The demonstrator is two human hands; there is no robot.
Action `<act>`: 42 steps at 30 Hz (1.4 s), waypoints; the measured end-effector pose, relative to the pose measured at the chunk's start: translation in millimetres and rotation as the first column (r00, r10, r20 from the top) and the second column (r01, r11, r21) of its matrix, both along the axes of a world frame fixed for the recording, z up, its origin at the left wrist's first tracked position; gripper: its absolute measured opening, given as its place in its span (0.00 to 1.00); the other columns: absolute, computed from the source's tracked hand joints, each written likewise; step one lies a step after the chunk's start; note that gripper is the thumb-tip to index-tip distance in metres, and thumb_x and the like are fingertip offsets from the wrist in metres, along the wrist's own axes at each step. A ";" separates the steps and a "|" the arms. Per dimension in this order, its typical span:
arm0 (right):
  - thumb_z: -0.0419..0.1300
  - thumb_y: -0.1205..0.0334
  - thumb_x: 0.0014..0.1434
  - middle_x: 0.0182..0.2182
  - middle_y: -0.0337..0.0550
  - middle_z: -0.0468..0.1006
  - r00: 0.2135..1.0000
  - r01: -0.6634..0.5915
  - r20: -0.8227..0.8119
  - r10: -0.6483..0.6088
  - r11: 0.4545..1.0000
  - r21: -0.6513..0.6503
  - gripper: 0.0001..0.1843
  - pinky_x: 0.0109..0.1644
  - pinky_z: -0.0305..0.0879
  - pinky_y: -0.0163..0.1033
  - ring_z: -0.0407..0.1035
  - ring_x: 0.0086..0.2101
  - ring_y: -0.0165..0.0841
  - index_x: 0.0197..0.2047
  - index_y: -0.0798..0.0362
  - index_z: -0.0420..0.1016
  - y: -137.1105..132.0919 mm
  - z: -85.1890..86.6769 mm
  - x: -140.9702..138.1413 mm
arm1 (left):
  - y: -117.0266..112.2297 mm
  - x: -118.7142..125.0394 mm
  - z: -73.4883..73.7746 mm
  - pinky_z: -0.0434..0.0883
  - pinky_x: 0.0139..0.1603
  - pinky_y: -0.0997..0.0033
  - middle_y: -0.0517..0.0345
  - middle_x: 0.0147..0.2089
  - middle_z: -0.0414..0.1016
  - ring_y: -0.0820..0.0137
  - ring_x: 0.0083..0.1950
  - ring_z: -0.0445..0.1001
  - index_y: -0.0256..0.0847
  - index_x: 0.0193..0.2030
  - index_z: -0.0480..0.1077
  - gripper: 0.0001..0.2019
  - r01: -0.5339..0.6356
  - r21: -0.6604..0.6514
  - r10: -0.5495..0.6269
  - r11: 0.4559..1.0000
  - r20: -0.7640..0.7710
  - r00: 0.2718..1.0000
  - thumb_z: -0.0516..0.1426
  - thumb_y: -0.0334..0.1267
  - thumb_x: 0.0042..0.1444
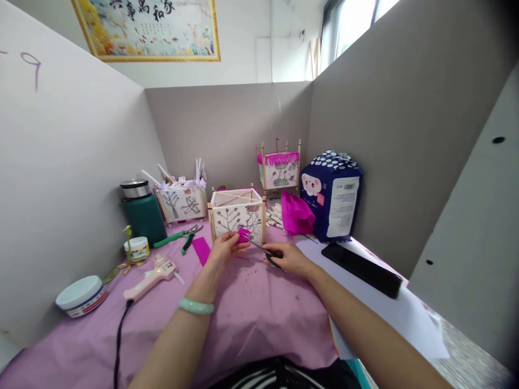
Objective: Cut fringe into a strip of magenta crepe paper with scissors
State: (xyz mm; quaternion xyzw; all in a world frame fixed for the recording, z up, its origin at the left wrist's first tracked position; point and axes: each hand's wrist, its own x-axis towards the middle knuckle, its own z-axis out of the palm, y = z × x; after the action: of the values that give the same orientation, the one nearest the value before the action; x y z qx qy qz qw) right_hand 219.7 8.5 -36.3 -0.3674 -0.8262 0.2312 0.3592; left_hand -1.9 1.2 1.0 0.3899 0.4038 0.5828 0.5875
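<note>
My left hand pinches a small magenta paper strip whose right edge is cut into a fringe. In my right hand is a pair of scissors with black handles, its blades reaching to the fringed edge. Just behind both hands stands a white box lantern with wooden corner sticks and drawn branches on its sides. Flat on the cloth, left of my left hand, lies another magenta strip. Crumpled magenta paper sits behind my right hand.
A pink glue gun with a black cord, green-handled pliers, a green bottle and round tubs are on the left. On the right are a phone, white paper and a blue package. Two more decorated boxes stand behind.
</note>
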 end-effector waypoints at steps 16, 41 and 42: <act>0.64 0.57 0.52 0.40 0.43 0.81 1.000 0.005 -0.021 -0.004 1.000 0.017 0.22 0.39 0.67 0.36 0.74 0.35 0.35 0.51 0.51 0.77 0.2 -1.0 -0.6 | -2.7 1.8 2.5 0.77 0.27 0.73 0.51 0.26 0.77 0.67 0.29 0.80 0.33 0.35 0.66 0.03 0.031 -0.009 -0.031 0.999 -0.017 0.999 0.54 0.26 0.59; 0.63 0.59 0.52 0.39 0.44 0.82 0.999 0.022 -0.026 -0.022 1.000 0.019 0.22 0.38 0.67 0.36 0.74 0.35 0.35 0.51 0.52 0.77 -0.7 0.5 -0.6 | -5.6 3.2 3.3 0.76 0.29 0.73 0.46 0.27 0.78 0.65 0.30 0.80 0.34 0.32 0.65 0.04 0.055 -0.018 -0.056 0.998 -0.044 0.997 0.56 0.26 0.57; 0.63 0.59 0.52 0.39 0.44 0.82 0.999 0.021 -0.028 -0.021 1.000 0.017 0.22 0.39 0.67 0.36 0.74 0.35 0.35 0.51 0.52 0.77 -0.9 0.7 -0.8 | -6.0 3.4 3.5 0.76 0.29 0.73 0.46 0.27 0.78 0.66 0.29 0.80 0.34 0.32 0.65 0.04 0.059 -0.018 -0.059 0.998 -0.048 0.997 0.56 0.26 0.57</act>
State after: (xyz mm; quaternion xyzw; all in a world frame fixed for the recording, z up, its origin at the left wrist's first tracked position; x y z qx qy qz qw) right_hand 218.9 7.7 -35.7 -0.3695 -0.8191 0.2255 0.3764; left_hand 1.6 -4.8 4.5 0.4109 0.4113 0.5521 0.5977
